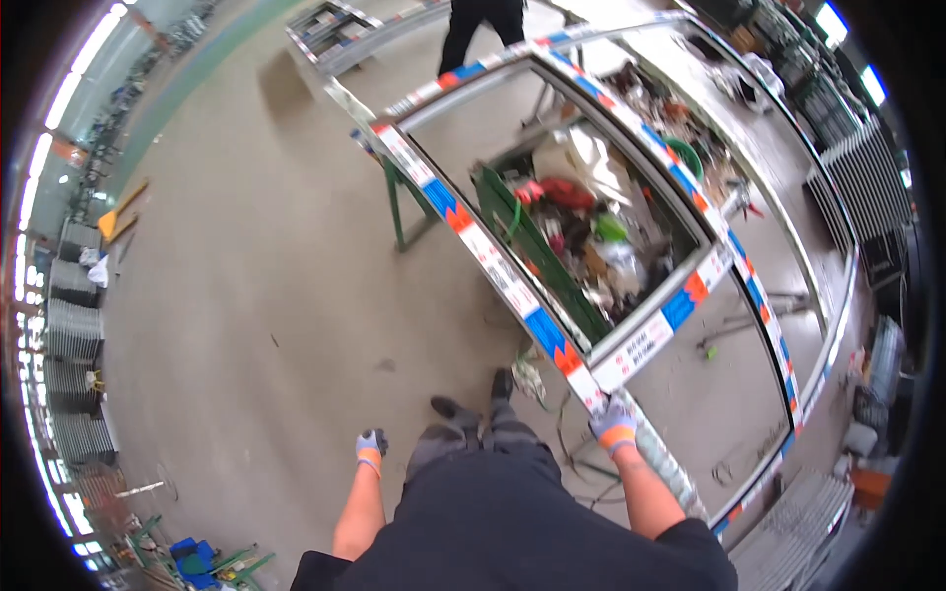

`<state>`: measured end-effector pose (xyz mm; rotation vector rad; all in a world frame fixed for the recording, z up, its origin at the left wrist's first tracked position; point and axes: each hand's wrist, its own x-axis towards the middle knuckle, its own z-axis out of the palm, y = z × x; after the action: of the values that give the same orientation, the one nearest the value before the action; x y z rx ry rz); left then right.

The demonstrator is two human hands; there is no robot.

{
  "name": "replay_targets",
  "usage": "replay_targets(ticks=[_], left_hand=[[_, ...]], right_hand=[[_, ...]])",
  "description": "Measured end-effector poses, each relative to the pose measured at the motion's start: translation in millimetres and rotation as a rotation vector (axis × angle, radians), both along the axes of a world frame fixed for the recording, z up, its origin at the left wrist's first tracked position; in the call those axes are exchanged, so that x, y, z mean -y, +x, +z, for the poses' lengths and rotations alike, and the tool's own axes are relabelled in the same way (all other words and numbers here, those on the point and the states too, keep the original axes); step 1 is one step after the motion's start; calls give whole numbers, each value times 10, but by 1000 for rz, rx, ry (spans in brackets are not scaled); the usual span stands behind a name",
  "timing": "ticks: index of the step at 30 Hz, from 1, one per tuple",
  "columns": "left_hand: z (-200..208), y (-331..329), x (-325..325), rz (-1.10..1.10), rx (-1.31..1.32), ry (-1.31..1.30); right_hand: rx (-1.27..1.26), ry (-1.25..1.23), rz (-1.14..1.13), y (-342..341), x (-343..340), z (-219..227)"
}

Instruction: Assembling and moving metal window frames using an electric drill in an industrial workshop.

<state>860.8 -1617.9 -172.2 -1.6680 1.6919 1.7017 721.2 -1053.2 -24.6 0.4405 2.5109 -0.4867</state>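
Note:
A large metal window frame (509,287), covered in white, blue and orange protective tape, stretches from far left to near right. Its near corner is in my right hand (615,422), which wears a grey glove with an orange cuff and has its fingers closed around the edge. My left hand (371,444), gloved the same way, hangs beside my leg, away from the frame. Its fingers are curled into a fist, and nothing shows sticking out of them. A pale padded rail (658,451) runs under the frame next to my right forearm.
A green bin (542,266) full of scraps shows through the frame opening. A green stand leg (399,212) supports the left side. Another person (480,34) stands beyond the far end. Stacked profiles (75,330) line the left; an orange-handled tool (110,222) lies on the floor.

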Motion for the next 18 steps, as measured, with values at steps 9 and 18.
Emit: replay_targets(ticks=[9, 18], left_hand=[[-164, 335, 363, 93, 122, 36], [-295, 329, 873, 103, 163, 93]], right_hand=[[-530, 138, 21, -436, 617, 828], [-145, 133, 137, -1255, 1087, 169]])
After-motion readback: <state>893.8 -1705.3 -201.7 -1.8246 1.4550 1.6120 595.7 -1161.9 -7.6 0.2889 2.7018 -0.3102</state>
